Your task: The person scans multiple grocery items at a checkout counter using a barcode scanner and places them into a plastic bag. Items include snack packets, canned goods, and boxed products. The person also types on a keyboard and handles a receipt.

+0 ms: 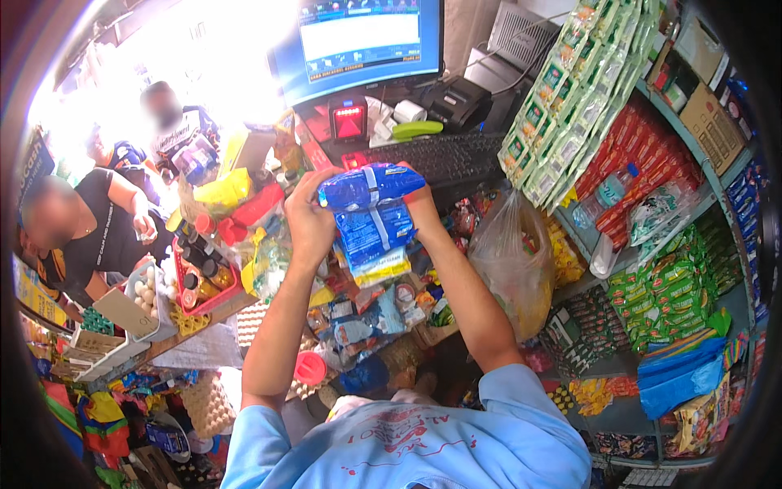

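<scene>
Both my hands hold a blue plastic package (371,211), banded with a clear or whitish strip, in front of the barcode scanner (347,120), whose window glows red. My left hand (310,217) grips the package's left side, and my right hand (421,205) its right side. Just below it, a blue, white and yellow packet (382,269) is partly covered. A black keyboard (452,156) lies beyond my right hand, under a lit monitor (369,46). Beside the scanner are a light green object (417,129) and a paper roll (409,111).
Hanging sachet strips (556,104) and a filled plastic bag (513,263) are at the right, before stocked shelves (712,159). On the left, a red crate (208,296) holds bottles and a container holds eggs (145,293). Several people stand beyond the counter, including a person in black (110,226).
</scene>
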A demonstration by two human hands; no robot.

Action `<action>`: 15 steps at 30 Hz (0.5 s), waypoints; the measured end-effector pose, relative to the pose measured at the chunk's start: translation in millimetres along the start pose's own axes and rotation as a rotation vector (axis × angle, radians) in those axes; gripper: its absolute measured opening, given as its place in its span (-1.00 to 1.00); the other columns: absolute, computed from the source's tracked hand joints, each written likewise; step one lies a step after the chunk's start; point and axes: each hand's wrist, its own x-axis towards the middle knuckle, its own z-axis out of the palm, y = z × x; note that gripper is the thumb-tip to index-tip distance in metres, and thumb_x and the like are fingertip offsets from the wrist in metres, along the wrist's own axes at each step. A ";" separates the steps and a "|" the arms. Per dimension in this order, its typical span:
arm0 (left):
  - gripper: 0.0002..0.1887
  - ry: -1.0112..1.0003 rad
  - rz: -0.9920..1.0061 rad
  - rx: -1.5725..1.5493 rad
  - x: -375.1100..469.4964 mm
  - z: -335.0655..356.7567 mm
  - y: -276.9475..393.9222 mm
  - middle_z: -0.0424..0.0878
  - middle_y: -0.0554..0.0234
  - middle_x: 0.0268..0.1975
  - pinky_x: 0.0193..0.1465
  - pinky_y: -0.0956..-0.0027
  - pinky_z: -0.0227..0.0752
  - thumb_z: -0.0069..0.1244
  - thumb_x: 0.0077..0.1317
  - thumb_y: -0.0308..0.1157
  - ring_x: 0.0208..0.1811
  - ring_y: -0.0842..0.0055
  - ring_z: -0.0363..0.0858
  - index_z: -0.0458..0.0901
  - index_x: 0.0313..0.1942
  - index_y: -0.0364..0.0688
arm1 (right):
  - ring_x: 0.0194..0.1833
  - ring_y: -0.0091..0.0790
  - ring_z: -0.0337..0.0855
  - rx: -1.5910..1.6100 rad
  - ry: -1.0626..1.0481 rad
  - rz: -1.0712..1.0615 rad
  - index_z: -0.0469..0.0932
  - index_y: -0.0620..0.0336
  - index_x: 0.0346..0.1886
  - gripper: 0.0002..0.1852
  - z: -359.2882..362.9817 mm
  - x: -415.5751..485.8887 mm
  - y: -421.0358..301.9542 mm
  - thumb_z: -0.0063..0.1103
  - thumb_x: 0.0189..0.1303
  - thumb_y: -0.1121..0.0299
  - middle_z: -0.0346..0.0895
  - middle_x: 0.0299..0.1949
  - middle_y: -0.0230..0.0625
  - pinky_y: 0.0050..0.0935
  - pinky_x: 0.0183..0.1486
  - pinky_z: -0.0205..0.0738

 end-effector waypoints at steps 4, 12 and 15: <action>-0.72 -0.069 -0.323 -0.394 -26.8 -21.4 -14.7 0.78 0.27 -0.14 -0.03 0.36 0.57 0.17 0.19 -0.69 -0.16 0.46 0.74 0.76 -0.07 -0.32 | -0.12 -0.48 0.71 0.119 -0.393 0.234 0.48 0.20 0.03 -0.65 -24.8 -20.0 -30.6 0.42 0.23 0.53 0.63 -0.10 -0.30 -0.37 -0.11 0.68; -0.40 0.226 -1.099 -0.992 -188.3 -108.2 27.0 0.68 -0.04 0.20 0.36 0.07 0.54 0.20 0.30 -0.26 0.21 0.16 0.69 0.47 0.29 -0.33 | -0.10 -0.46 0.76 -0.043 -0.406 0.186 0.57 0.28 0.01 -0.70 -60.8 -48.7 -69.7 0.44 0.31 0.39 0.67 -0.08 -0.21 -0.36 -0.13 0.72; -0.30 0.231 -1.239 -0.817 -235.4 -123.6 44.8 0.70 -0.06 0.15 0.27 0.06 0.63 0.25 0.13 -0.33 0.13 0.09 0.73 0.46 0.30 -0.35 | -0.11 -0.35 0.76 -0.302 -0.111 -0.027 0.65 0.28 -0.12 -0.80 -57.2 -32.2 -64.9 0.42 0.29 0.38 0.68 -0.17 -0.20 -0.26 -0.10 0.66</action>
